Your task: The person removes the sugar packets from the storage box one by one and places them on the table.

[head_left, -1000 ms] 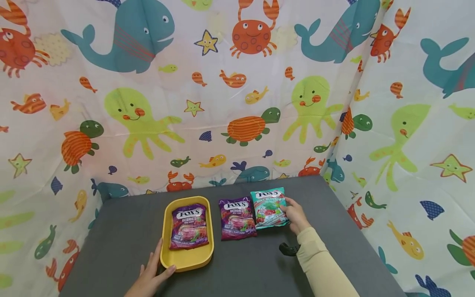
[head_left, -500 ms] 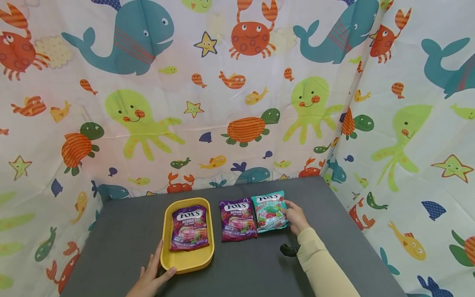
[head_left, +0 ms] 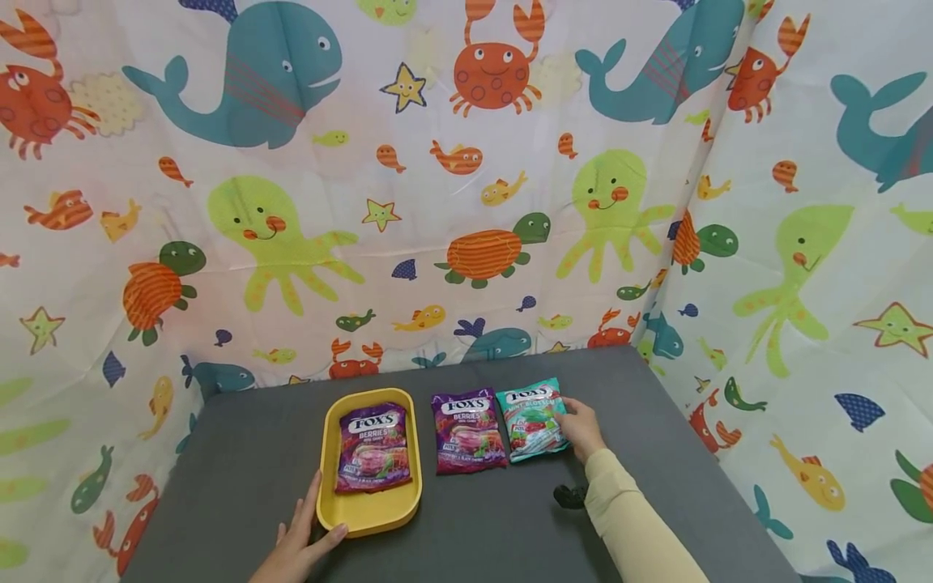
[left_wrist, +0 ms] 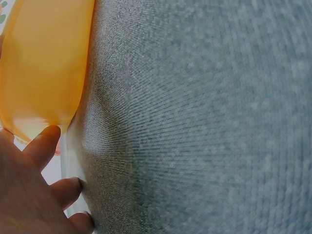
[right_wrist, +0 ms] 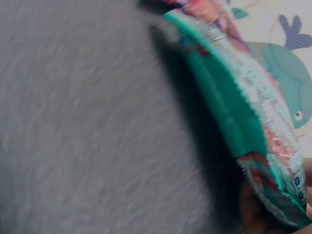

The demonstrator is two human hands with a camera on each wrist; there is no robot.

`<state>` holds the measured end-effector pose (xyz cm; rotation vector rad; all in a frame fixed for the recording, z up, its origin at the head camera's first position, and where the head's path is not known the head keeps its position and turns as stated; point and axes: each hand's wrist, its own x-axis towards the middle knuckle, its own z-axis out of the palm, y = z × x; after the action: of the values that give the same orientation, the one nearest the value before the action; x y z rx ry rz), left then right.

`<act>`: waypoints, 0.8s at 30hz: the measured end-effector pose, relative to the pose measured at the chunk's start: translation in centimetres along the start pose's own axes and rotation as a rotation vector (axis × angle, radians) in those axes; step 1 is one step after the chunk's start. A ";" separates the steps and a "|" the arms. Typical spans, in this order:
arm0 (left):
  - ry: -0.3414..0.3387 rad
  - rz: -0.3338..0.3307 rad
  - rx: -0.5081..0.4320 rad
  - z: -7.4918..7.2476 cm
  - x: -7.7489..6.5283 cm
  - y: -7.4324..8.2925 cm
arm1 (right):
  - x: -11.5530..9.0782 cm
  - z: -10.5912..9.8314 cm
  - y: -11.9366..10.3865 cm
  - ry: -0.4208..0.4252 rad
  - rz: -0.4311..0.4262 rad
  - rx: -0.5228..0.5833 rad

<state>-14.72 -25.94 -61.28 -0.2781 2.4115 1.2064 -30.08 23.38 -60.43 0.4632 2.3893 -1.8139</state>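
Note:
My right hand (head_left: 581, 429) pinches the right edge of a green FOX'S mint candy bag (head_left: 532, 421). In the right wrist view the green bag (right_wrist: 229, 107) is tilted over the grey surface, its near edge between thumb and fingers. Just left of it lies a purple FOX'S berries candy bag (head_left: 468, 433). A second purple candy bag (head_left: 373, 449) lies inside a yellow tray (head_left: 368, 514). My left hand (head_left: 295, 546) rests against the tray's near left corner, fingers spread along the outer wall. The left wrist view shows fingertips touching the yellow wall (left_wrist: 48, 63).
A dark grey table (head_left: 481, 534) bears everything. Behind and at both sides hangs a white curtain (head_left: 423, 267) with sea animals printed on it. A black strap-like piece (head_left: 570, 495) sticks out beside the right wrist.
The green candy bag, held by the right hand, has shifted slightly nearer and lower, its printed face turning a little. The left hand and tray stay put.

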 end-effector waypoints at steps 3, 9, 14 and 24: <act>0.005 -0.004 -0.004 0.1 0.1 -0.1 | -0.3 0.2 0.1 0.093 -0.119 -0.195; 0.013 -0.006 0.009 0.0 0.2 -0.1 | -1.0 0.7 0.8 0.267 -0.260 -0.479; 0.008 -0.008 -0.008 0.0 0.0 0.1 | -1.2 0.7 1.2 0.298 -0.271 -0.544; 0.009 -0.005 -0.012 0.1 0.0 0.0 | -1.4 0.6 0.5 0.305 -0.347 -0.640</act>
<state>-14.67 -25.84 -61.32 -0.2937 2.4101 1.2201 -28.63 22.65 -60.70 0.2722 3.2226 -0.9962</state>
